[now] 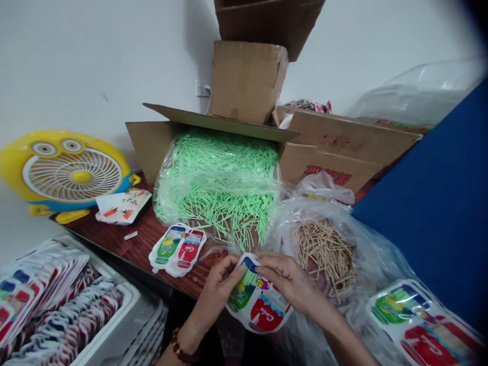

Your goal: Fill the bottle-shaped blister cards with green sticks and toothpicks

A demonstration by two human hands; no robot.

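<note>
Between my hands is a white-edged, bottle-shaped twin packet (267,307), one half printed green with a lemon, the other red with "Cola". My left hand (223,284) pinches its top left edge. My right hand (284,279) is closed on the top right, with the fingers over the upper rim. Pale green sticks show through the green half. Just beyond my hands, a heap of thin green sticks (224,188) spills from a plastic-lined carton. Brown sticks (326,254) lie in a clear plastic bag to the right. A small pile of matching packets (178,249) rests on the table at left.
A white crate (102,325) full of packets stands at lower left. More packets (423,323) lie at lower right. A yellow fan (76,170) and a paper box (124,206) sit at the back left. Cardboard boxes (247,81) and a blue panel (430,203) bound the table.
</note>
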